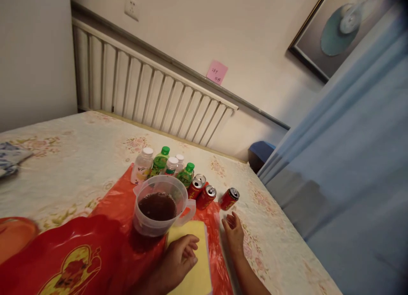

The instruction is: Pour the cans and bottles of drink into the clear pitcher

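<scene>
My left hand hovers over a yellow cloth, its fingers loosely curled with a gap to the thumb and nothing held. Just in front of it stands a clear plastic measuring jug partly filled with dark brown liquid, its handle turned to the right. My right hand is at the right, fingers half bent and apart, empty. A red drink can stands just beyond its fingertips, not visibly touched. Other red cans are grouped to the left of that one, some with opened tops.
Behind the jug stand several plastic bottles with white or green caps. A red scalloped tray and an orange round dish lie at left. Red plastic sheeting covers part of the floral tablecloth. A blue curtain hangs at right.
</scene>
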{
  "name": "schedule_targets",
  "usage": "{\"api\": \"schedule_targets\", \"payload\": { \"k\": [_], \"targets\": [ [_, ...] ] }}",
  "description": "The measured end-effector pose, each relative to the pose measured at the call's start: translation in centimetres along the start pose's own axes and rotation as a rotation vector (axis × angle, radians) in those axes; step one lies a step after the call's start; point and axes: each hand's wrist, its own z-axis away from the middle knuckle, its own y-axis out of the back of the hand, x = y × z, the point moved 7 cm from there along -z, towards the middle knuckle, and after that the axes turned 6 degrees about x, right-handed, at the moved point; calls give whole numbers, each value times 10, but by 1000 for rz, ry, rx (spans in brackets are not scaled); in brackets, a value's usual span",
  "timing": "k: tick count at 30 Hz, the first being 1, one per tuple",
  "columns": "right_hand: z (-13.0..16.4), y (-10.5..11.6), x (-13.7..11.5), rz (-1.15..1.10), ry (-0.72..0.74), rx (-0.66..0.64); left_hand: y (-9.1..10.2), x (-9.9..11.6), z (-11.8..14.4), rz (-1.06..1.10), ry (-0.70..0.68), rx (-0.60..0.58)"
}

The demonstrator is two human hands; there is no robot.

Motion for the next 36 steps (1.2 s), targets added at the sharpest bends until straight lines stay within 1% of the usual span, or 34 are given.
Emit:
{"api": "schedule_targets", "payload": {
  "k": [5,9,14,19,24,28,32,36],
  "targets": [
    [1,-19,-25,-101,46,-52,2,-2,1,8,-25,2],
    [4,-36,-44,-143,77,-88,3,-1,3,-3,4,9],
    [5,-56,-59,-135,98,-102,6,4,5,-18,32,18],
    [2,-77,-74,-106,115,-121,6,8,7,-25,44,-8],
    [-2,-91,-83,-100,122,-125,4,6,7,-53,48,-10],
    [-6,-99,-83,-88,147,-135,3,0,6,-104,43,-5],
    [-9,-98,-88,-5,249,-80,5,-3,7,-154,26,18],
    [-8,-95,-96,36,330,-75,6,-1,10,-179,11,30]
  ]
}}
